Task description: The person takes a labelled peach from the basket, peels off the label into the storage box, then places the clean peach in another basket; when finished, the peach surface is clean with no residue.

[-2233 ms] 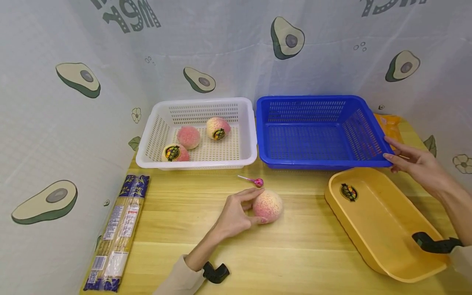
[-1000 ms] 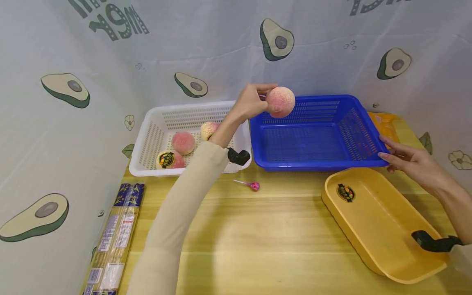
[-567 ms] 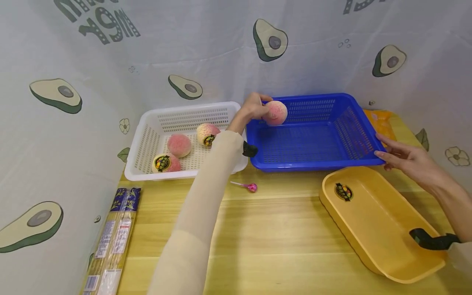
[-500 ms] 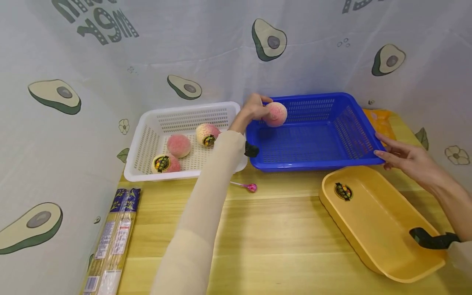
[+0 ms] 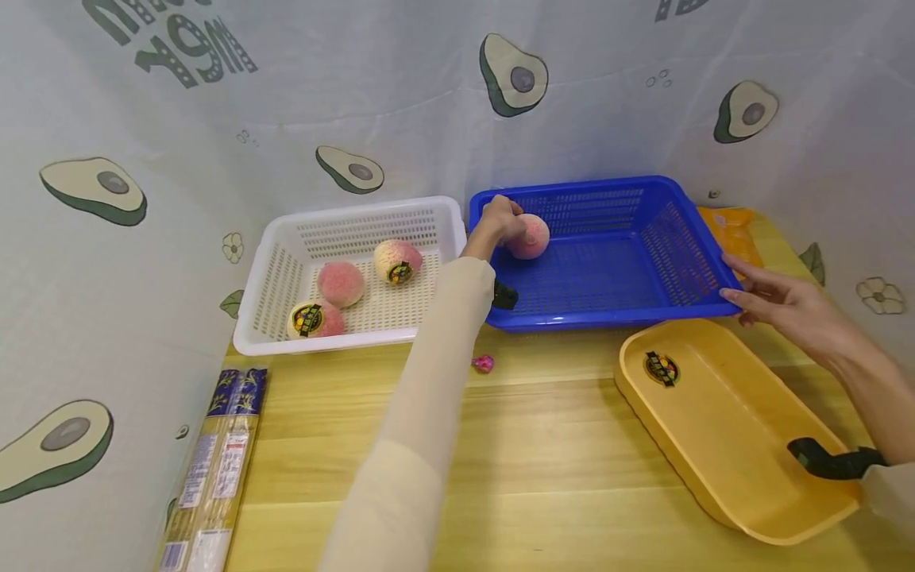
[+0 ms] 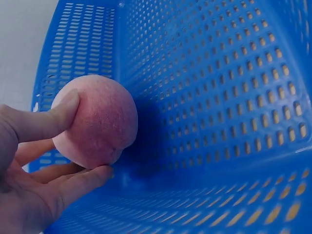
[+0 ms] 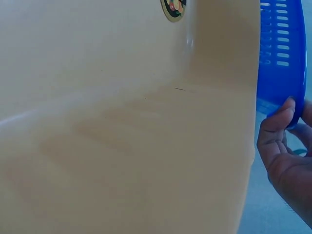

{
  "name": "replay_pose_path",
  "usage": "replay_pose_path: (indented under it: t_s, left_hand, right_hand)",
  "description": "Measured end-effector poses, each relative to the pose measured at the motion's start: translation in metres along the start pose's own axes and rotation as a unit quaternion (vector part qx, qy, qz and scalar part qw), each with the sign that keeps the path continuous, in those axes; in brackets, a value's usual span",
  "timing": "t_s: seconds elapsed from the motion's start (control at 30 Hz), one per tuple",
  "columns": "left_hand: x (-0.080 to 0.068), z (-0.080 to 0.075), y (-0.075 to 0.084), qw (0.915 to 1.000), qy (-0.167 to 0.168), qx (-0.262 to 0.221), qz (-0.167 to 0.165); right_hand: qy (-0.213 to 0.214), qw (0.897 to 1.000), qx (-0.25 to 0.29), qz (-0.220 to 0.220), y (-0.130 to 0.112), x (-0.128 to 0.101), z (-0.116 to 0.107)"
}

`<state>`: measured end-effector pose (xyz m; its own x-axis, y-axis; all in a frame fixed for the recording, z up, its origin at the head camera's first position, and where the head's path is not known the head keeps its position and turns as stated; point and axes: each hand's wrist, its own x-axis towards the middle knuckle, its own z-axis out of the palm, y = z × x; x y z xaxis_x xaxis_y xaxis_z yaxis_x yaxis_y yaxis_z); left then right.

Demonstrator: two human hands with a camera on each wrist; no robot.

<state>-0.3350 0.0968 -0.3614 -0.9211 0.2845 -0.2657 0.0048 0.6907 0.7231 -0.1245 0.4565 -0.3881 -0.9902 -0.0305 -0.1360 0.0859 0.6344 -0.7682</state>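
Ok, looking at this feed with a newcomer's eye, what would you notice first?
The blue basket at the back: the left hand holds a pink peach at its left end, while the right hand pinches its near right corner. Left of it, a white basket holds three more peaches. A yellow tray sits at front right.

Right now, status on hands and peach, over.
Left hand gripping peach inside blue basket. Right hand pinching basket edge. No obstruction seen inside.
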Motion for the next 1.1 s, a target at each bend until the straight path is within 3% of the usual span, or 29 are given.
replay_pose_path:
  t_s: [0.13, 0.47, 0.83, 1.1]
  left_hand:
    - [0.0002, 0.0044, 0.0016, 0.9996, -0.012, 0.002, -0.025]
    - [-0.0016, -0.0017, 0.0036, 0.9978, -0.049, 0.004, -0.044]
    - [-0.0043, 0.0005, 0.0026, 0.9993, -0.021, 0.005, -0.029]
    - [-0.0066, -0.0049, 0.0027, 0.9991, -0.039, 0.004, -0.017]
  right_hand:
    - [-0.003, 1.0, 0.002, 0.006, 0.0004, -0.0008, -0.0024]
    - [-0.002, 1.0, 0.001, 0.008, -0.0004, 0.001, -0.001]
    - [0.003, 1.0, -0.01, 0.013, 0.0006, 0.0023, 0.0017]
    - [-0.001, 1.0, -0.002, 0.01, -0.0014, 0.0005, 0.0007]
